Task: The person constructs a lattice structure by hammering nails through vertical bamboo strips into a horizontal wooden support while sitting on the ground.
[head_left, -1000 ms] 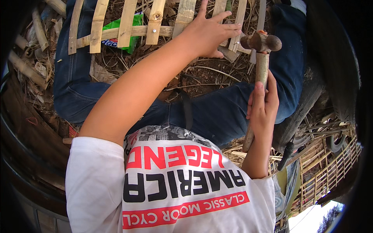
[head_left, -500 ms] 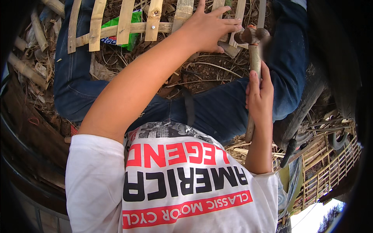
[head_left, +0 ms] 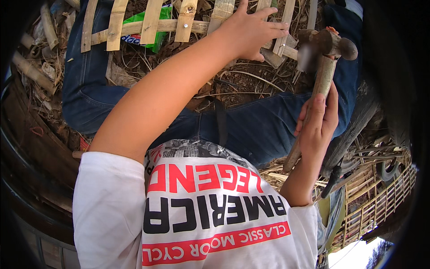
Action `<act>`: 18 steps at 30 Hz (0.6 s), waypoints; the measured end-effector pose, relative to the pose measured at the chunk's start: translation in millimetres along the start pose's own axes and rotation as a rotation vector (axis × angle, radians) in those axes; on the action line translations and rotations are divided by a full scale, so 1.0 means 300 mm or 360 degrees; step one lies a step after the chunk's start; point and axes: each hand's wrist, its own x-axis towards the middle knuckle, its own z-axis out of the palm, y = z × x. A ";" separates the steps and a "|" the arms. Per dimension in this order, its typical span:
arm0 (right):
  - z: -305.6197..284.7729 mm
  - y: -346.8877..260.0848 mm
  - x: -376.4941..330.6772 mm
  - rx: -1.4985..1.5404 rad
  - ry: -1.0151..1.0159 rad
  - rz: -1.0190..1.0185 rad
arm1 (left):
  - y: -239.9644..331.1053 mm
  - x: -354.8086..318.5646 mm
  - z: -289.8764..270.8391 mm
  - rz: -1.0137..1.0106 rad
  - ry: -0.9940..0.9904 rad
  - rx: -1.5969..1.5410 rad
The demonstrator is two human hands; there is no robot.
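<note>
Fingers of the left hand [head_left: 245, 35] were spread apart over the right part of the bamboo rail [head_left: 166, 25], seeming to rest on the slats [head_left: 219, 16] that crossed it; how hard they pressed could not be told. Off the rail's right end, the right hand [head_left: 316, 120] had its fingers closed around the handle of a hammer [head_left: 325, 74], thumb along the shaft. The hammer's long axis ran crosswise to the rail, its brown head [head_left: 329, 43] farthest from the wearer and its butt slanting back toward the shirt. Near the rail's right end, what looked like a nail [head_left: 283, 45] showed in a slat, close to the left fingertips, with the head apart to its right. Behind the rail's left half lay a green packet [head_left: 160, 34].
</note>
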 end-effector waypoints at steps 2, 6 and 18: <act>0.029 0.064 0.038 -0.0286 -0.0030 0.0046 | 0.002 0.011 -0.007 -0.0010 -0.0028 -0.0053; -0.001 0.038 0.015 -0.0166 -0.0133 0.0179 | -0.009 0.007 -0.018 0.0013 -0.0009 -0.0138; -0.007 -0.006 0.009 -0.0022 0.0040 0.0002 | -0.006 0.007 0.002 0.0035 0.0023 -0.0156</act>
